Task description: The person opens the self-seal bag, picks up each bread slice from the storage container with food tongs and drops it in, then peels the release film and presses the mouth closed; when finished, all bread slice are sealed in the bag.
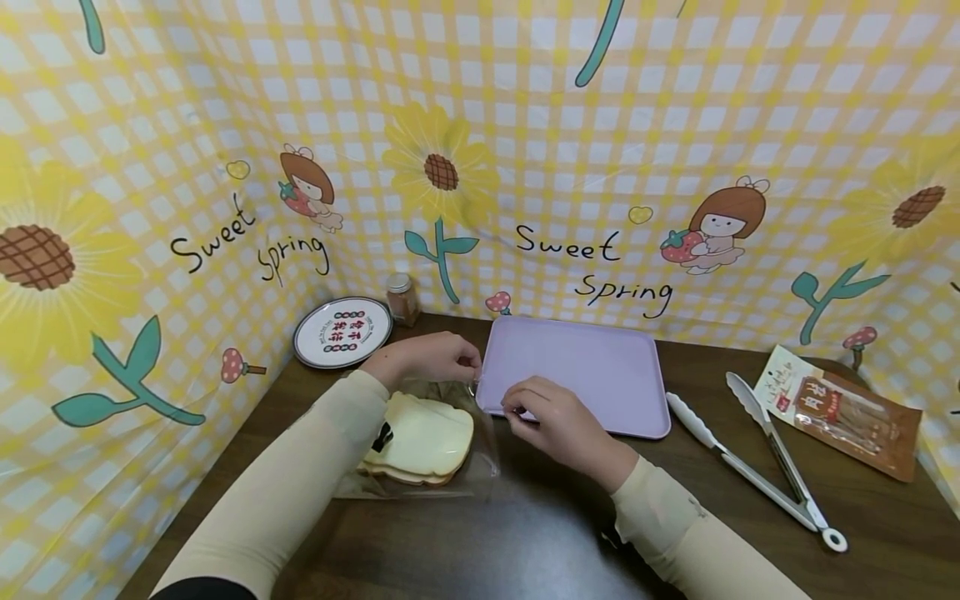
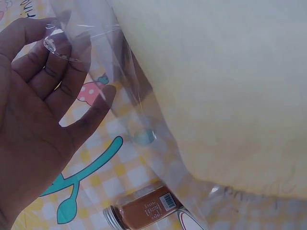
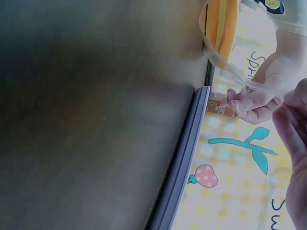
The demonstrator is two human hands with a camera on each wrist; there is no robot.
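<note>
A clear plastic bag (image 1: 486,446) lies on the dark table with a stack of sliced bread (image 1: 427,433) inside it. My left hand (image 1: 442,358) pinches the bag's edge at its far right; the left wrist view shows the left hand (image 2: 48,81) with its fingertips at the crinkled film beside the pale bread (image 2: 225,96). My right hand (image 1: 558,421) is to the right of the bag, thumb and fingertips together. In the right wrist view a stretched clear edge of the bag runs to the right hand's fingertips (image 3: 283,108).
A lilac tray (image 1: 573,367) lies just behind my right hand. White-tipped tongs (image 1: 757,467) lie spread at right, beside a brown packaged snack (image 1: 847,412). At back left are an oval plate (image 1: 322,333) and a jar (image 1: 402,302) with brown contents. A checked cloth backdrop (image 1: 525,167) borders the table.
</note>
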